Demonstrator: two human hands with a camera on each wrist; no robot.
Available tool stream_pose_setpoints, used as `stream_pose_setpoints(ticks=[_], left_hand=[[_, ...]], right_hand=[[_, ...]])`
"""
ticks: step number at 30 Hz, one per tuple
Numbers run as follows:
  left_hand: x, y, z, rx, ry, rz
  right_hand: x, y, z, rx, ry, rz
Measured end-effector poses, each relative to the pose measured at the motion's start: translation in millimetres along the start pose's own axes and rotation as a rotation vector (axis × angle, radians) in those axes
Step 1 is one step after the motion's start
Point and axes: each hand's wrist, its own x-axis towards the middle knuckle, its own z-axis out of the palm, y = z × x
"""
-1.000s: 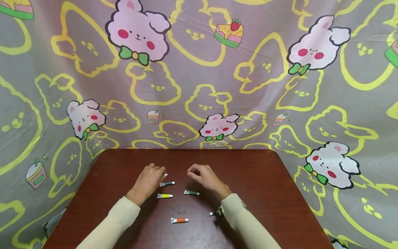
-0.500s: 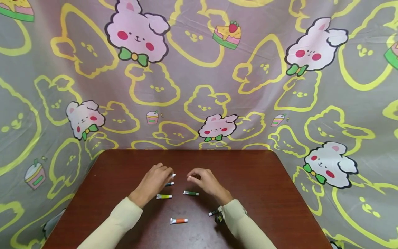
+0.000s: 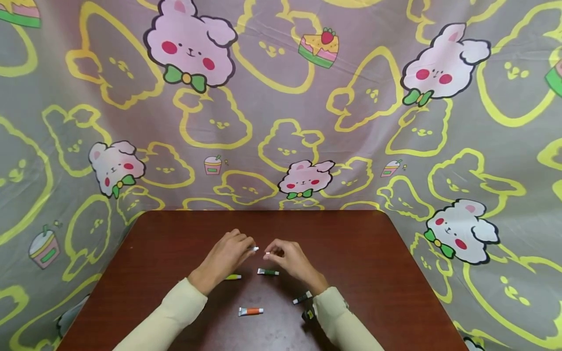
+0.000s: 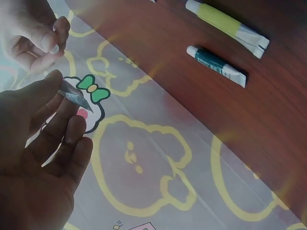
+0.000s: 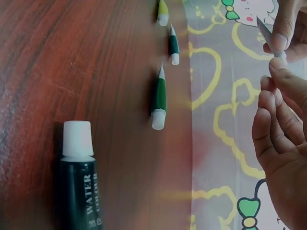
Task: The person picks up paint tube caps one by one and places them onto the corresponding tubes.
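Observation:
My left hand [image 3: 229,253] pinches a small silvery paint tube [image 4: 76,96] between thumb and fingers, its white end [image 3: 255,249] pointing at the right hand. Fingers cover most of that tube, so its colour is hidden. Close by on the right, my right hand [image 3: 290,261] pinches a tiny white piece, apparently a cap [image 3: 267,253], between thumb and forefinger. The two hands are held above the table with a narrow gap between them in the head view. Below lie a green paint tube [image 3: 268,272] and a yellow one [image 4: 220,20], the latter partly behind my left hand in the head view.
A dark teal tube [image 4: 216,66] lies beside the yellow one. Nearer me are an orange tube [image 3: 250,311] and a black tube [image 3: 302,298] by my right sleeve. The brown table [image 3: 360,253] ends at a patterned cloth [image 3: 281,107] behind and at both sides.
My left hand has moved right with its tube, close to the right hand, and now hides the teal tube in the head view. The right hand has dropped slightly.

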Motion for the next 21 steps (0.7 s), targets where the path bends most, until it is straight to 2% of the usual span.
stream_pose_setpoints(ticks=[6,14,21], left_hand=[[2.4,4.8,1.5,-0.013,-0.001,0.01],[2.0,10.2,2.3,-0.015,-0.058,0.01],[-0.3,13.8,5.4,-0.007,-0.072,0.028]], right_hand=[[-1.8,-1.2,1.0,0.016,-0.019,0.009],[-4.6,-4.3,2.3,0.015,-0.03,0.003],[-7.2,-5.6,5.4,0.001,-0.033,0.02]])
